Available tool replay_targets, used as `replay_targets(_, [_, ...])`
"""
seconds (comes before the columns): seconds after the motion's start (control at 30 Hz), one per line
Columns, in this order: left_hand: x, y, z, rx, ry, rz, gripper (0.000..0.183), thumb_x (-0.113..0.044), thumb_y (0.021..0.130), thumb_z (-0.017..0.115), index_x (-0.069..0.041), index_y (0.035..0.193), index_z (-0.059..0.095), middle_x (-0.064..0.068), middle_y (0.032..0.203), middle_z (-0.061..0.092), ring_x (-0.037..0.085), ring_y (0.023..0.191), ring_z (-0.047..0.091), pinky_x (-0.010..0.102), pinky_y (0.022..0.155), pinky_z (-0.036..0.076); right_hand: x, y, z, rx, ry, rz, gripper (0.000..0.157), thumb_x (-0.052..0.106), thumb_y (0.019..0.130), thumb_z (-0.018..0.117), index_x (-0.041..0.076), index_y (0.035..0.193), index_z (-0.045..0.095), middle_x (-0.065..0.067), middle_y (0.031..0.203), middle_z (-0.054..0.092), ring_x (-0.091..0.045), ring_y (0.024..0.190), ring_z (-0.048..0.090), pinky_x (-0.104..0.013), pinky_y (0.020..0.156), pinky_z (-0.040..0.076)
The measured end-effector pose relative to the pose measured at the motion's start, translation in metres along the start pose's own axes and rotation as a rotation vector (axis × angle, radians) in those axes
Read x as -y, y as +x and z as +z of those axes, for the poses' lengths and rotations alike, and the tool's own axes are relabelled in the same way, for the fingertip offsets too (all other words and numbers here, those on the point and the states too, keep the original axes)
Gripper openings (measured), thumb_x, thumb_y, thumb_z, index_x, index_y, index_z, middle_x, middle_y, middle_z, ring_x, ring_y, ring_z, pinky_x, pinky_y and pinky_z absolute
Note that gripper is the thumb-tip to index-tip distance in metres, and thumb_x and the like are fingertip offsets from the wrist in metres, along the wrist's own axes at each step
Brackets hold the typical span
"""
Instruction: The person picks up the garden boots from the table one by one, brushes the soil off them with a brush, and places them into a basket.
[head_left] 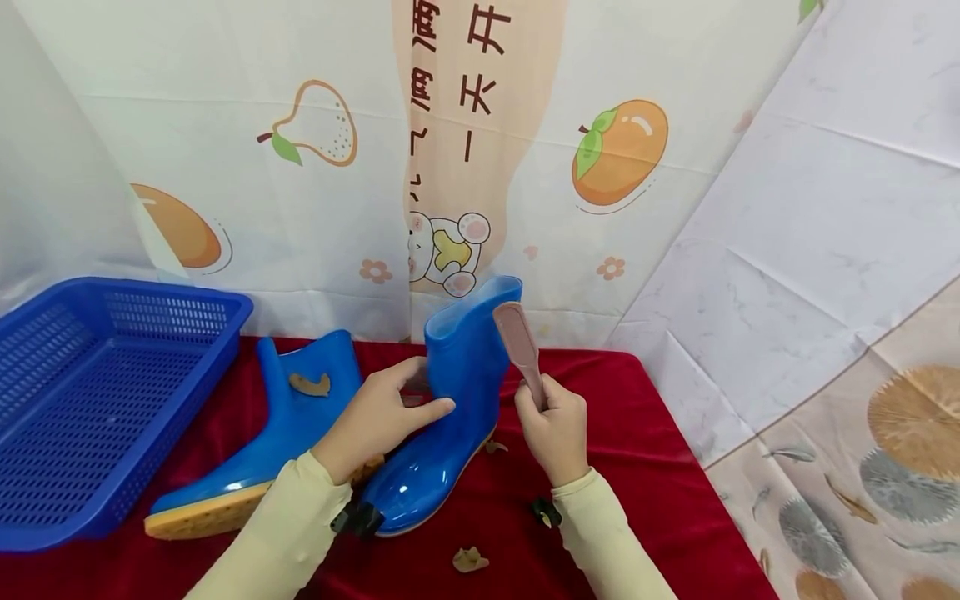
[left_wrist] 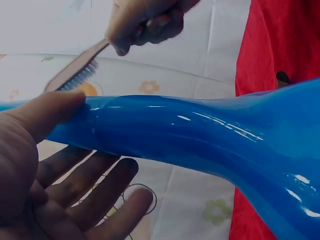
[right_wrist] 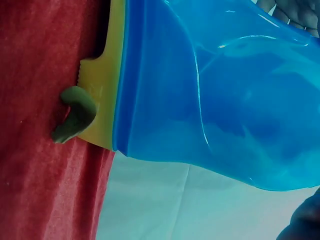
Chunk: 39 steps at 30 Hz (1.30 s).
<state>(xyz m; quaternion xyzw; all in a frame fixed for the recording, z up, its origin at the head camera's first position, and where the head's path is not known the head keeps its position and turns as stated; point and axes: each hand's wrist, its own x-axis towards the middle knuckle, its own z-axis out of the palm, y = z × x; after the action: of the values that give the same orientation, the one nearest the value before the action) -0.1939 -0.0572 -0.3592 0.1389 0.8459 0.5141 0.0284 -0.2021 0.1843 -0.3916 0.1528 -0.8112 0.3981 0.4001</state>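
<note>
A glossy blue rain boot (head_left: 468,392) stands upright on the red cloth. My left hand (head_left: 386,408) holds its shaft from the left, the thumb across the near side and some fingers passing behind; in the left wrist view the other fingers (left_wrist: 120,215) stretch out below the shaft. My right hand (head_left: 555,425) grips the handle of a pinkish-brown brush (head_left: 517,337), raised beside the boot's upper shaft. Its bristles face the boot in the left wrist view; whether they touch it I cannot tell. A curled leaf-like piece (right_wrist: 77,115) lies against the yellow heel.
A second blue boot (head_left: 300,433) lies tilted to the left with a dry leaf (head_left: 310,384) on it. Farther left stands a blue plastic basket (head_left: 240,321). Another dry leaf (head_left: 470,559) lies in front on the red cloth (head_left: 637,467). Printed sheets hang behind.
</note>
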Motion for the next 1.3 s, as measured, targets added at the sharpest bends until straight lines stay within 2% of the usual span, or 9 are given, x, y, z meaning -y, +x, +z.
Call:
replay_targets(0.23, [0.002,0.001,0.008,0.047,0.04,0.041,0.064,-0.047,0.079,0.073,-0.03,0.135,0.049,-0.009,0.122,0.061,0.027,0.106,0.063,0.054,0.081,0.052,0.0,-0.001,0.001,0.109,-0.003,0.016,0.039,0.004,0.081,0.059,0.019,0.055,0.034,0.01,0.045,0.029,-0.003,0.039,0.022,-0.017,0.034,0.016])
replay_targets(0.37, [0.003,0.001,0.011,0.06,0.054,0.064,0.06,-0.043,0.081,0.073,-0.025,0.134,0.051,-0.005,0.12,0.062,0.028,0.105,0.063,0.055,0.081,0.052,0.0,0.0,0.001,0.135,-0.023,0.007,0.039,0.006,0.084,0.058,0.018,0.056,0.034,0.01,0.045,0.03,-0.003,0.039,0.024,-0.017,0.034,0.016])
replay_targets(0.5, [0.005,0.001,0.013,0.088,0.065,0.046,0.059,-0.037,0.082,0.073,-0.022,0.134,0.051,-0.002,0.121,0.063,0.03,0.105,0.063,0.055,0.081,0.052,0.0,0.001,0.001,0.145,-0.031,0.0,0.039,0.007,0.086,0.059,0.018,0.057,0.035,0.009,0.045,0.03,-0.003,0.039,0.024,-0.017,0.034,0.017])
replay_targets(0.6, [0.008,0.001,0.014,0.077,0.067,0.024,0.056,-0.036,0.084,0.072,-0.021,0.134,0.052,-0.001,0.119,0.064,0.03,0.103,0.064,0.056,0.08,0.052,0.001,0.0,-0.001,0.156,-0.035,0.009,0.04,0.009,0.087,0.059,0.018,0.057,0.035,0.009,0.045,0.03,-0.003,0.038,0.023,-0.017,0.033,0.017])
replay_targets(0.9, [0.009,0.001,0.01,-0.085,0.012,0.065,0.049,-0.031,0.086,0.07,-0.018,0.13,0.055,0.0,0.115,0.067,0.026,0.096,0.067,0.054,0.08,0.053,0.001,-0.004,-0.003,0.16,-0.027,0.026,0.041,0.008,0.086,0.06,0.019,0.056,0.034,0.009,0.045,0.029,-0.003,0.039,0.02,-0.017,0.033,0.016])
replay_targets(1.13, [-0.005,-0.004,-0.007,-0.217,-0.086,0.131,0.055,-0.04,0.086,0.068,-0.019,0.134,0.05,0.002,0.122,0.064,0.031,0.102,0.065,0.056,0.079,0.052,0.001,0.0,-0.004,0.095,-0.043,0.043,0.042,0.011,0.087,0.06,0.018,0.055,0.034,0.008,0.046,0.026,-0.002,0.041,0.018,-0.019,0.033,0.016])
replay_targets(1.3, [-0.009,-0.011,-0.016,-0.334,-0.06,0.19,0.054,-0.044,0.086,0.067,-0.017,0.131,0.053,0.002,0.12,0.065,0.03,0.103,0.065,0.055,0.079,0.052,0.001,0.0,-0.005,0.089,-0.059,0.05,0.043,0.012,0.087,0.06,0.019,0.054,0.033,0.009,0.046,0.025,-0.002,0.041,0.018,-0.018,0.034,0.016])
